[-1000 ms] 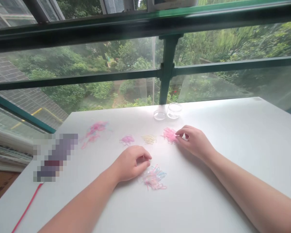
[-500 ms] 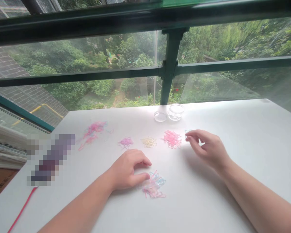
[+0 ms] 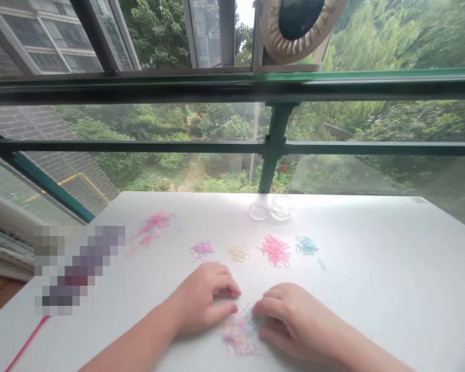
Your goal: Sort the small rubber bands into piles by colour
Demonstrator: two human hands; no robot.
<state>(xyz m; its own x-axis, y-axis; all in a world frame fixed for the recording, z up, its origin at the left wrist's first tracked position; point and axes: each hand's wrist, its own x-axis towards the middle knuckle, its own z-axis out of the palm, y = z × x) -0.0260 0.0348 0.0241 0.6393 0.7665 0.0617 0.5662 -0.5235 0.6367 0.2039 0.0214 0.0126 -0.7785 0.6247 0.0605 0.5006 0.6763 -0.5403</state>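
Observation:
On the white table (image 3: 372, 268) lies a mixed pile of small coloured elastic bands (image 3: 240, 333) between my two hands. My left hand (image 3: 203, 302) rests on the table at the pile's left edge, fingers curled and touching the bands. My right hand (image 3: 290, 320) has its curled fingers at the pile's right edge. Whether either hand grips a band is hidden. Farther back lie sorted heaps: purple (image 3: 201, 249), yellow (image 3: 239, 252), pink (image 3: 275, 250) and blue (image 3: 306, 245).
Two small clear round containers (image 3: 271, 209) stand at the table's far edge by the green window frame (image 3: 271, 155). A loose pink and blue heap (image 3: 151, 230) lies at the left, a blurred-out object (image 3: 77, 268) beside it, and a red cord (image 3: 27, 341) at the left corner.
My right hand has drawn back from the blue heap to the mixed pile near me. The left hand stays at the pile. The camera has tilted upward.

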